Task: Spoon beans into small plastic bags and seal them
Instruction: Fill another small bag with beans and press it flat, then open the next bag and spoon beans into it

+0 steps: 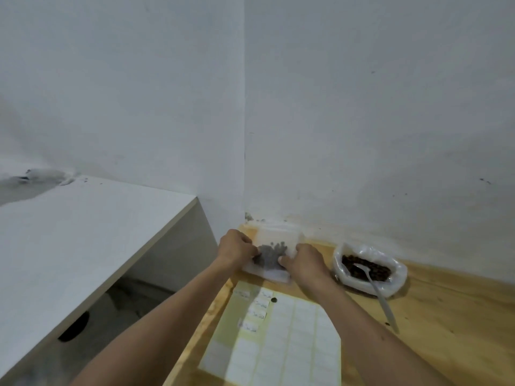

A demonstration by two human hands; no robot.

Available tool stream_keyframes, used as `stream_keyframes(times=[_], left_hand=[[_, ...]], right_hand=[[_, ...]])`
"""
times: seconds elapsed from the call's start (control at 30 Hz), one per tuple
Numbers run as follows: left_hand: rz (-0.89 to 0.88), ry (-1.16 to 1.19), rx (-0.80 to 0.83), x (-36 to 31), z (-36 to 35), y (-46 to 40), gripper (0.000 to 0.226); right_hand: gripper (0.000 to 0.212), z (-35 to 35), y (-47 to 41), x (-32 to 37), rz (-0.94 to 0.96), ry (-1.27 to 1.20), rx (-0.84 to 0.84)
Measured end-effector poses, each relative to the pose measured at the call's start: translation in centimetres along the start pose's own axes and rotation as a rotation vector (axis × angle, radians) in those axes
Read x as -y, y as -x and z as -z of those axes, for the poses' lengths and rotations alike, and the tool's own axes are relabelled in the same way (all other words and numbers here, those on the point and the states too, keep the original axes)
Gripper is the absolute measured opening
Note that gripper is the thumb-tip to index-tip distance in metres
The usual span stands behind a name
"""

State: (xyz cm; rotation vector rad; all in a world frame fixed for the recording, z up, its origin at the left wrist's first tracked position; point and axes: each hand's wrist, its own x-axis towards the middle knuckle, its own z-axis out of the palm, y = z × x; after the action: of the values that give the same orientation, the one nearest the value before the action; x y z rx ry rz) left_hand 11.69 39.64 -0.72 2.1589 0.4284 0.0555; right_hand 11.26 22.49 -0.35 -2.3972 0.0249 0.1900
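Gripping the small bag (274, 250) at both sides, the left hand (237, 249) and right hand (305, 261) curl their fingers, hiding its edges. It lies near the table's (446, 316) far left corner, mouth pointing toward the wall; seal unclear.

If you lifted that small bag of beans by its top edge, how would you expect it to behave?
The small bag is thin clear plastic, so it would probably sag. Its beans sit in a loose clump and would likely slide downward. Held by both hands, it looks light.
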Motion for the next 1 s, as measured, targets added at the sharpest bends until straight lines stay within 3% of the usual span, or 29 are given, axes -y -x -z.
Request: stream_keyframes(times=[0.1,0.23,0.37,0.47,0.63,0.7,0.77,1.0], left_hand=[[-0.006,-0.038,0.003,0.1,-1.0,-0.3,0.025],[-0.023,-0.089,-0.011,-0.3,-1.9,-0.5,0.043],[-0.028,-0.086,-0.014,-0.2,-2.2,-0.6,0.033],[-0.034,-0.073,-0.030,0.0,-2.3,-0.6,0.039],[-0.057,-0.097,-0.018,-0.2,-2.3,-0.2,0.010],[-0.068,-0.148,-0.033,-0.1,-2.4,-0.1,0.039],[-0.090,-0.191,-0.060,-0.5,-2.3,0.4,0.052],[-0.312,-0.242,-0.128,-4.8,-3.3,3.3,0.047]], right_hand=[[0.029,0.6,-0.2,-0.4,0.000,0.036,-0.011],[0.034,0.7,-0.9,-1.0,0.019,0.143,-0.010],[0.045,0.3,-1.1,-1.0,-0.013,0.241,-0.013],[0.046,0.2,-0.9,-0.7,-0.026,0.260,-0.023],[0.044,0.7,-0.4,-0.8,0.009,0.238,-0.043],[0.039,1.4,0.1,-0.5,0.037,0.228,-0.054],[0.037,2.5,0.7,-0.2,0.070,0.211,-0.074],[0.049,9.4,2.9,-0.5,0.188,0.225,-0.201]])
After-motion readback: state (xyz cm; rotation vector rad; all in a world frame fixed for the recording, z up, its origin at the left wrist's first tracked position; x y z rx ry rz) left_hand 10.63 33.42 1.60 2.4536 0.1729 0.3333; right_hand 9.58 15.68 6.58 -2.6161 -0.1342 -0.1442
